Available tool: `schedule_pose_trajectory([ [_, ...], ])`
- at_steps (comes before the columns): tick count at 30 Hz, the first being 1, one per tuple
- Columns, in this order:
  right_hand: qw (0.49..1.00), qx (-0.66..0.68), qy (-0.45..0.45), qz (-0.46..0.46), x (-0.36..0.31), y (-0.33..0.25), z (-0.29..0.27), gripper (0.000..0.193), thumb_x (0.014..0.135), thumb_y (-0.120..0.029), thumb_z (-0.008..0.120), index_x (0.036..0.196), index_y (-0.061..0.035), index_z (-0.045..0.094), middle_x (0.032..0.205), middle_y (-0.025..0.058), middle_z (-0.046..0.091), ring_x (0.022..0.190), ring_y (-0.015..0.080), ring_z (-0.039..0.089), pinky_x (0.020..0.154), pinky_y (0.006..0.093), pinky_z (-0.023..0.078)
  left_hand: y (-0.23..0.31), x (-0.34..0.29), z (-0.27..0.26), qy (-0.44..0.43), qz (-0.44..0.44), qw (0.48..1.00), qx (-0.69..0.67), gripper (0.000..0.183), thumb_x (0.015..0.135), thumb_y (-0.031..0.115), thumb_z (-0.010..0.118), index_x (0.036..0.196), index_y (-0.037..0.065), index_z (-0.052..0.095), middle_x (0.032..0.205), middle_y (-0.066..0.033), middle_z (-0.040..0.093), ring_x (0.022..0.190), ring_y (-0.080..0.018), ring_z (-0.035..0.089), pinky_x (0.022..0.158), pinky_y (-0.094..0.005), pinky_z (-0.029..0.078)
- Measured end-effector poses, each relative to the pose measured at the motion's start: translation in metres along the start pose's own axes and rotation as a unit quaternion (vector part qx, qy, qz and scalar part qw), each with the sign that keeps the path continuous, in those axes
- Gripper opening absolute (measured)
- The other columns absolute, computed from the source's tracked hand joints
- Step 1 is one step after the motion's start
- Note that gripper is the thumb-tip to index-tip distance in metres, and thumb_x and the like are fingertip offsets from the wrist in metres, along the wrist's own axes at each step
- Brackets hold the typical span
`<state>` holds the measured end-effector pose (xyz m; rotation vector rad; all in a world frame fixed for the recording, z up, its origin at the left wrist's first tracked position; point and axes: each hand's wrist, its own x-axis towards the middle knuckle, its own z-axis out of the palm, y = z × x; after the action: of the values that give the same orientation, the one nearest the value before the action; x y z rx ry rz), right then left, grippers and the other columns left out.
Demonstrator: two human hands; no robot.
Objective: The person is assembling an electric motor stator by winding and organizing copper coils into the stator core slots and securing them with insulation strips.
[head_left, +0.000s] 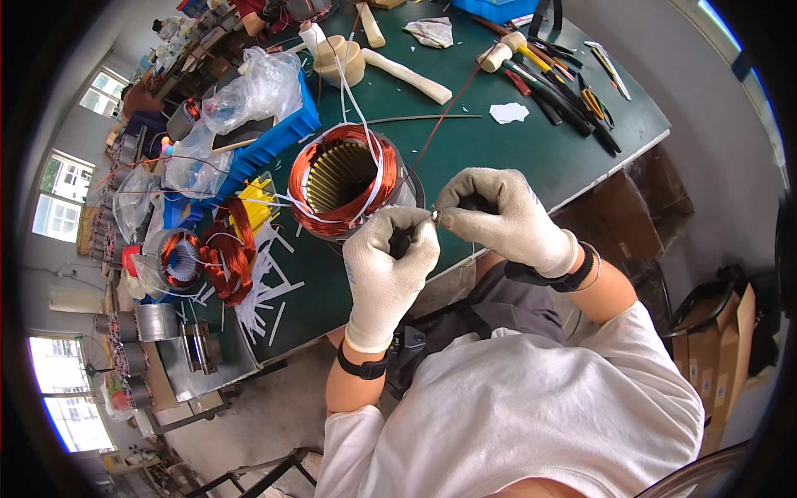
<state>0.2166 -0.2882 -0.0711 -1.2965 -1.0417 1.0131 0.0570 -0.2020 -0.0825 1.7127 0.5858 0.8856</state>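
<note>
Both hands wear pale knitted gloves and meet just in front of the motor stator (292, 178). My left hand (388, 270) is closed in a pinch, its thumb and forefinger touching the fingertips of my right hand (508, 220), which pinches too. A tiny whitish bit shows between the fingertips, too small to name. The stator stands upright on the bench, with copper windings bulging round its rim and yellowish slot liners inside. White lacing cord (363, 108) loops over its windings and runs up toward the far side.
Behind the stator are a blue bin (309, 112) with plastic bags and a beige bowl (340, 62). A mallet (496, 56), pliers and other hand tools lie far right on the green bench (573, 170). Loose copper coils (226, 261) and white strips (264, 290) lie left.
</note>
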Motion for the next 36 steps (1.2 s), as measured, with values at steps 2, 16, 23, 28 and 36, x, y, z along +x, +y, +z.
schedule_pose_trajectory([
  [2,0.999,-0.022,0.016,-0.031,-0.001,0.002,0.0,0.016,0.083,-0.012,0.066,0.09,0.0016,0.067,0.075,0.0002,0.065,0.064,0.0039,0.053,0.057,0.0213,0.046,-0.001,-0.001,0.002,0.004,0.009,1.0,0.012,0.002,0.083,0.0,0.068,0.084,0.0,0.067,0.064,0.0032,0.058,0.054,0.0006,0.047,0.049,-0.0184,0.037],
  [16,0.998,0.065,0.011,0.002,0.0,0.011,-0.012,0.018,0.082,-0.012,0.066,0.091,0.0033,0.07,0.081,0.0026,0.068,0.074,0.006,0.059,0.069,0.0221,0.049,-0.011,-0.002,0.006,0.033,0.057,0.997,0.027,0.008,0.085,-0.006,0.061,0.089,-0.001,0.065,0.079,0.0019,0.063,0.059,0.0009,0.049,0.051,-0.0165,0.038],
  [23,0.996,0.07,-0.023,0.052,-0.001,0.004,-0.012,0.015,0.084,-0.011,0.066,0.091,0.0026,0.068,0.082,0.0007,0.066,0.075,0.0052,0.057,0.07,0.0217,0.048,-0.008,0.013,-0.002,0.002,0.343,0.898,0.277,0.02,0.071,-0.003,0.071,0.088,0.007,0.066,0.076,-0.0073,0.066,0.06,-0.0231,0.063,0.055,-0.0319,0.05],
  [28,0.998,-0.03,0.013,0.051,-0.002,0.007,-0.006,0.015,0.082,-0.011,0.065,0.087,0.0031,0.067,0.075,-0.0011,0.063,0.067,0.0031,0.053,0.06,0.0215,0.047,-0.01,0.01,0.0,0.038,0.377,0.856,0.352,0.026,0.067,0.001,0.073,0.088,0.011,0.062,0.071,-0.0032,0.061,0.054,-0.0214,0.059,0.049,-0.0319,0.047],
  [36,0.952,-0.256,0.007,-0.165,-0.001,0.018,-0.021,0.016,0.082,-0.011,0.07,0.092,0.0016,0.067,0.081,0.0072,0.069,0.071,0.0102,0.062,0.065,0.0268,0.051,-0.022,0.005,0.0,-0.041,0.217,0.948,0.229,0.016,0.07,-0.001,0.066,0.084,0.006,0.061,0.078,-0.0039,0.061,0.056,-0.0187,0.057,0.054,-0.0304,0.047],
])
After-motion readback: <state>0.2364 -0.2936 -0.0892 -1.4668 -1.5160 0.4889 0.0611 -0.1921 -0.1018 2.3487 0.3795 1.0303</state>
